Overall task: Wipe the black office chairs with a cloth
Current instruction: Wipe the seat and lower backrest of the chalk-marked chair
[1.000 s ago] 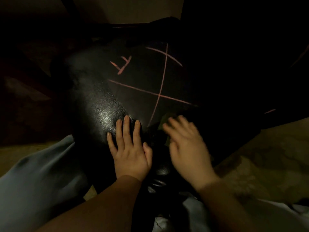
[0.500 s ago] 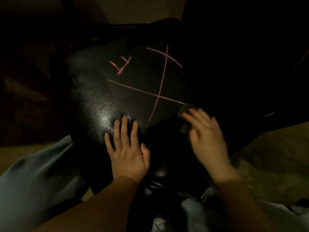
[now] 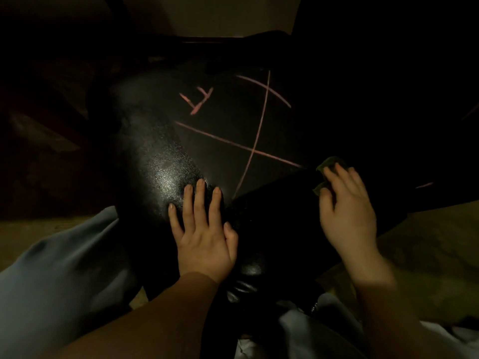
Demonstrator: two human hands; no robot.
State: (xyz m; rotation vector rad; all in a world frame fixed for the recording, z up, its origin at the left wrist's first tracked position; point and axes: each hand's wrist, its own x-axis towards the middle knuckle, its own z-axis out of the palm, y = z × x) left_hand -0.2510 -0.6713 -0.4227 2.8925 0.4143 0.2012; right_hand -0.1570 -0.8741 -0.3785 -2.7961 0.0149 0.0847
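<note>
One black chair (image 3: 160,151) is clearly in frame, and you're looking down on its seat. There's a glossy patch on its near-left part. The area right of the seat is too dark to say whether that's a second chair.

Two hands, both on the seat.

Your left hand (image 3: 204,237): flat, palm down, four fingers straight and slightly spread, thumb alongside, holding nothing. It sits near-middle on the seat, fingertips at the edge of the shiny patch.

Your right hand (image 3: 347,211): right side of the seat, well apart from the left. Fingers are bent down over one cloth (image 3: 330,161), thumb tucked against it, gripping it. The cloth is dark green and mostly covered. Two bits show: one past the fingertips on the far side, one between thumb and forefinger. It lies on the seat, just beside the right end of a pink line.

Pink marks (image 3: 255,149), counted:
- three long strokes: two cross mid-seat, and one curved stroke far right cuts the upright one
- one small scribble far-left of the cross
- one short dash off right in the dark area

Around the chair:
- tan floor (image 3: 427,242) on both sides of the seat
- one blue-grey fabric fold (image 3: 64,281) near left
- one paler piece of fabric (image 3: 305,322) near, between your forearms

The frame is dim and the right hand is slightly blurred.
</note>
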